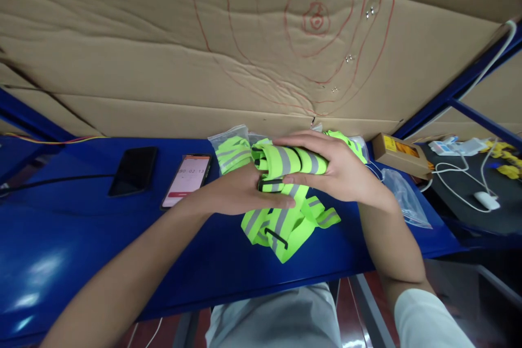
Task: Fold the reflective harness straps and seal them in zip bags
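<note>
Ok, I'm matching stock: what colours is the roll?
The roll is yellow-green with grey stripes, in the head view.

Blk phone (133, 172) near lit phone (186, 178), L; cardbd wall (122, 60) w/ red rings (317, 20); sm. open box (395, 161), R.

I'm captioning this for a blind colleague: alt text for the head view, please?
A person's left hand and right hand hold a rolled yellow-green reflective strap over a blue table. A dark phone and a lit phone lie to the left, bagged straps behind.
</note>
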Demonstrator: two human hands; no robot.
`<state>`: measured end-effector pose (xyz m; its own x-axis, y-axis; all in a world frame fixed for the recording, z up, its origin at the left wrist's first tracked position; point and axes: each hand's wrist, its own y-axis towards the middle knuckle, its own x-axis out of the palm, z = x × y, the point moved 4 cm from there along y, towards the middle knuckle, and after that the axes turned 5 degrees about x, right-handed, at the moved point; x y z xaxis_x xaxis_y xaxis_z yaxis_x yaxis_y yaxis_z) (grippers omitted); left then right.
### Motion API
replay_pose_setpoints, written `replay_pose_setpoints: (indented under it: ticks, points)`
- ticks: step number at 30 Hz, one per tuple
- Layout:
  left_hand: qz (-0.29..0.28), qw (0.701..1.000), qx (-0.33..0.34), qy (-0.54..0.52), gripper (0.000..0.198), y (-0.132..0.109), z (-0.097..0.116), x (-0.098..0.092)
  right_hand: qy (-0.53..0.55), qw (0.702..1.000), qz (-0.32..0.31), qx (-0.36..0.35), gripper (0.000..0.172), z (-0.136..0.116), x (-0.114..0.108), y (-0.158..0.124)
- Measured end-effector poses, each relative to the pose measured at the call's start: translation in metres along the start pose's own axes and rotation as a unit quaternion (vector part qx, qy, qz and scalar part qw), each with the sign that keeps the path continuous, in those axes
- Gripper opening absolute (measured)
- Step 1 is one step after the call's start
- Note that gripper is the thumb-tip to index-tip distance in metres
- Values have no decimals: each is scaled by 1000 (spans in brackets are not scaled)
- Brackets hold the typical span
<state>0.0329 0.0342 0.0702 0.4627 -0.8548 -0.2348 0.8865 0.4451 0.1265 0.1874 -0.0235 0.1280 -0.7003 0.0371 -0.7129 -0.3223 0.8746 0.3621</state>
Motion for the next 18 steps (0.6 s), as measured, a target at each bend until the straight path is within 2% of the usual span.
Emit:
replay_pose_setpoints:
  ticks: [2,5,7,9,13,16,18]
  points:
    - [9,998,-3,-64,45,-2,0,3,24,999,26,22,47,1,-2,-1]
    - [-53,963,-18,-262,49,-4,-6,14,60,995,59,52,48,7,-3,0]
    - [-90,939,-22,-331,51,-4,-9,20,79,994,41,60,49,10,-2,1]
    - [-94,938,-33,-332,48,-3,-11,24,90,994,22,62,47,13,-1,3]
    - [-20,958,-59,-279,36,2,-15,27,92,992,47,76,42,17,-1,3]
    - [9,975,-68,-212,36,6,-20,27,115,983,59,129,35,21,1,2]
    - [24,988,-47,-143,35,7,-20,23,134,972,81,176,38,26,2,1]
